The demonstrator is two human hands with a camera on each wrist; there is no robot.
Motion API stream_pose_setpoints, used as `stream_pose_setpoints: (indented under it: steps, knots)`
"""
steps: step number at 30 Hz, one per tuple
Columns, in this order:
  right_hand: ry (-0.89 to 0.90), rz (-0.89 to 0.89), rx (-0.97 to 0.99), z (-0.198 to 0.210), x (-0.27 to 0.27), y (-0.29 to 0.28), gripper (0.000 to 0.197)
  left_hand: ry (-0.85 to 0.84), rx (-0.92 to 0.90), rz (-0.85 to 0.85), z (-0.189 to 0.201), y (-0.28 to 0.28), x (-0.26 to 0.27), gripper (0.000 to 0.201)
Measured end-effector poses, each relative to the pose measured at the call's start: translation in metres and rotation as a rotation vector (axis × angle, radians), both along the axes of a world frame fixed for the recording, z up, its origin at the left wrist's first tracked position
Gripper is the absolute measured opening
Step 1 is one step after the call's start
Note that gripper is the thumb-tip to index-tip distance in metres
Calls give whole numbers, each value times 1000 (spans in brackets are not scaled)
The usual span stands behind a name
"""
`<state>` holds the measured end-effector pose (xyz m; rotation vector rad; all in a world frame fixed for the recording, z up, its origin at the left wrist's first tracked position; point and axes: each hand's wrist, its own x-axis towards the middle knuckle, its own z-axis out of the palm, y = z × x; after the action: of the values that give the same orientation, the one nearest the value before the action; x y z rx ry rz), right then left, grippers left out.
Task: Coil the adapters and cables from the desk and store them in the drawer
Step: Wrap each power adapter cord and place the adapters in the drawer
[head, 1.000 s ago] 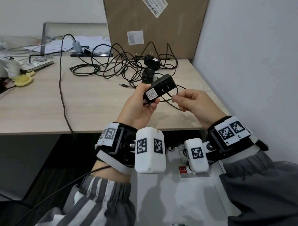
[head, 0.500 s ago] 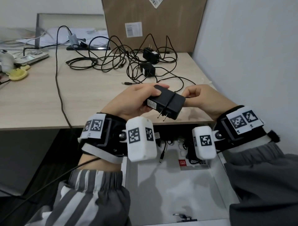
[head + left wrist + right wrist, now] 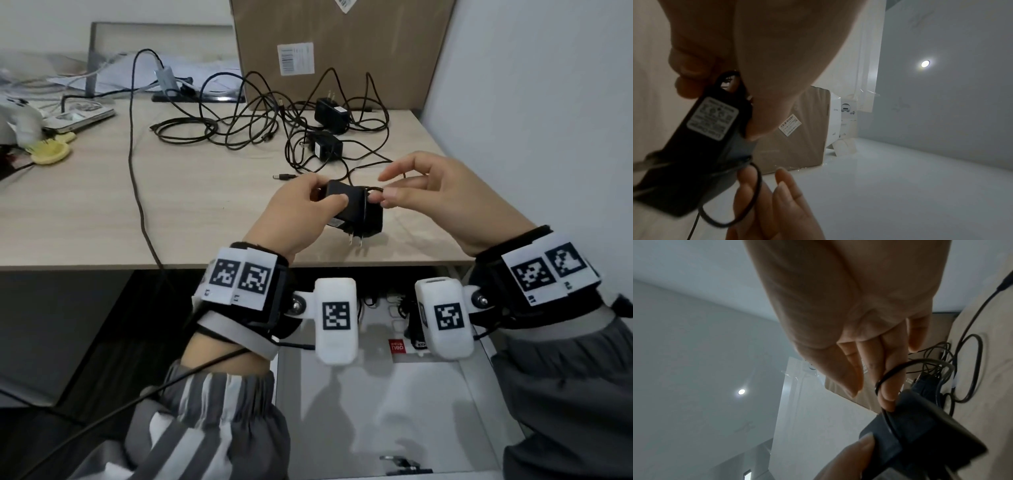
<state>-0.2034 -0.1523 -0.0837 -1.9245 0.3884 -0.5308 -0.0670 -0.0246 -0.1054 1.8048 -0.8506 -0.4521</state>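
Observation:
My left hand (image 3: 308,209) grips a black power adapter (image 3: 359,216) above the desk's front edge, prongs pointing down toward me. Its white label shows in the left wrist view on the adapter (image 3: 694,146). My right hand (image 3: 421,192) pinches the adapter's thin black cable (image 3: 375,189) at the adapter's right end; a loop of that cable (image 3: 892,374) goes round a fingertip. Two more black adapters (image 3: 330,114) (image 3: 325,147) lie in a tangle of black cables (image 3: 246,126) farther back on the desk. The white drawer (image 3: 376,411) stands open below my wrists.
A large cardboard box (image 3: 342,48) leans at the back of the wooden desk (image 3: 85,212). A wall (image 3: 531,85) bounds the right side. A long black cord (image 3: 135,171) runs over the front edge. A yellow brush (image 3: 51,150) lies far left. A red-labelled item (image 3: 397,349) lies in the drawer.
The adapter has been turned from label-up to prongs-down and brought lower, toward the desk edge. My right hand has moved from the adapter's side to pinching the cable at its top right.

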Motion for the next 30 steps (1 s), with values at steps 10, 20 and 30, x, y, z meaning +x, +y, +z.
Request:
stream_pose_setpoints:
  steps: [10, 20, 30]
  knots:
    - [-69, 24, -15, -7, 7, 6, 18, 327, -389, 231, 1, -11, -11, 20]
    - [-72, 3, -23, -20, 13, -6, 15, 711, -636, 185, 5, -9, -9, 30]
    - [135, -44, -248, -25, 8, -9, 60, 797, -400, -130, 19, 2, -9, 18]
